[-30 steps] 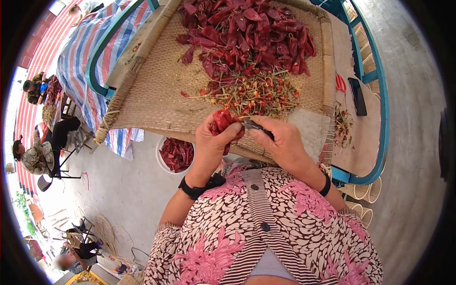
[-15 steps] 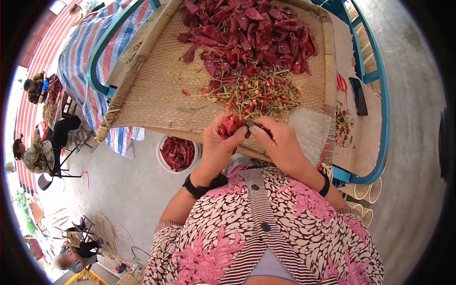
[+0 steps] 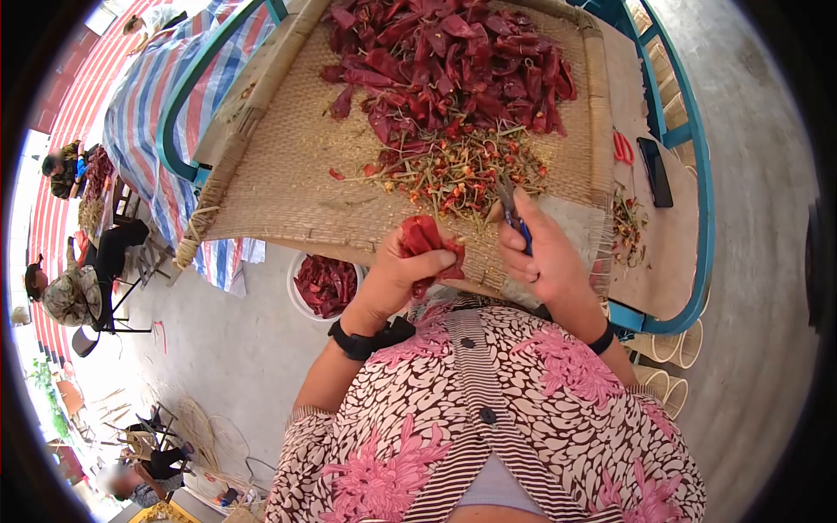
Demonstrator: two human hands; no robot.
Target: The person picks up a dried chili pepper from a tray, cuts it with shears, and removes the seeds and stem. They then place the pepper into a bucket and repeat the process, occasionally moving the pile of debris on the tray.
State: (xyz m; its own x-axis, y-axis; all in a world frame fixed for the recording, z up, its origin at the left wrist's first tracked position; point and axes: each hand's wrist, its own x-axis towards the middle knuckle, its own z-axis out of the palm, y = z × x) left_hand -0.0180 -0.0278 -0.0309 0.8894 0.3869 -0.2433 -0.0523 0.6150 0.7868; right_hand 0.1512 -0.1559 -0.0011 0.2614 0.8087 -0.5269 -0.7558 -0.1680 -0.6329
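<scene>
While tray (image 3: 296, 157) bears peppers (image 3: 453, 74) — bucket (image 3: 296, 299) holds more.

A crumpled bunch of glossy, deep-red dried peppers (image 3: 420, 237) is pinched in the left hand (image 3: 392, 275), its folded skins showing above and below the thumb, beside the near edge of the tan woven tray (image 3: 279, 196). A small cutting tool with dark metal blades and a blue handle (image 3: 509, 206) sits tilted in the right hand (image 3: 551, 254), apart from the bunch, its blades pointing away from the body.
</scene>
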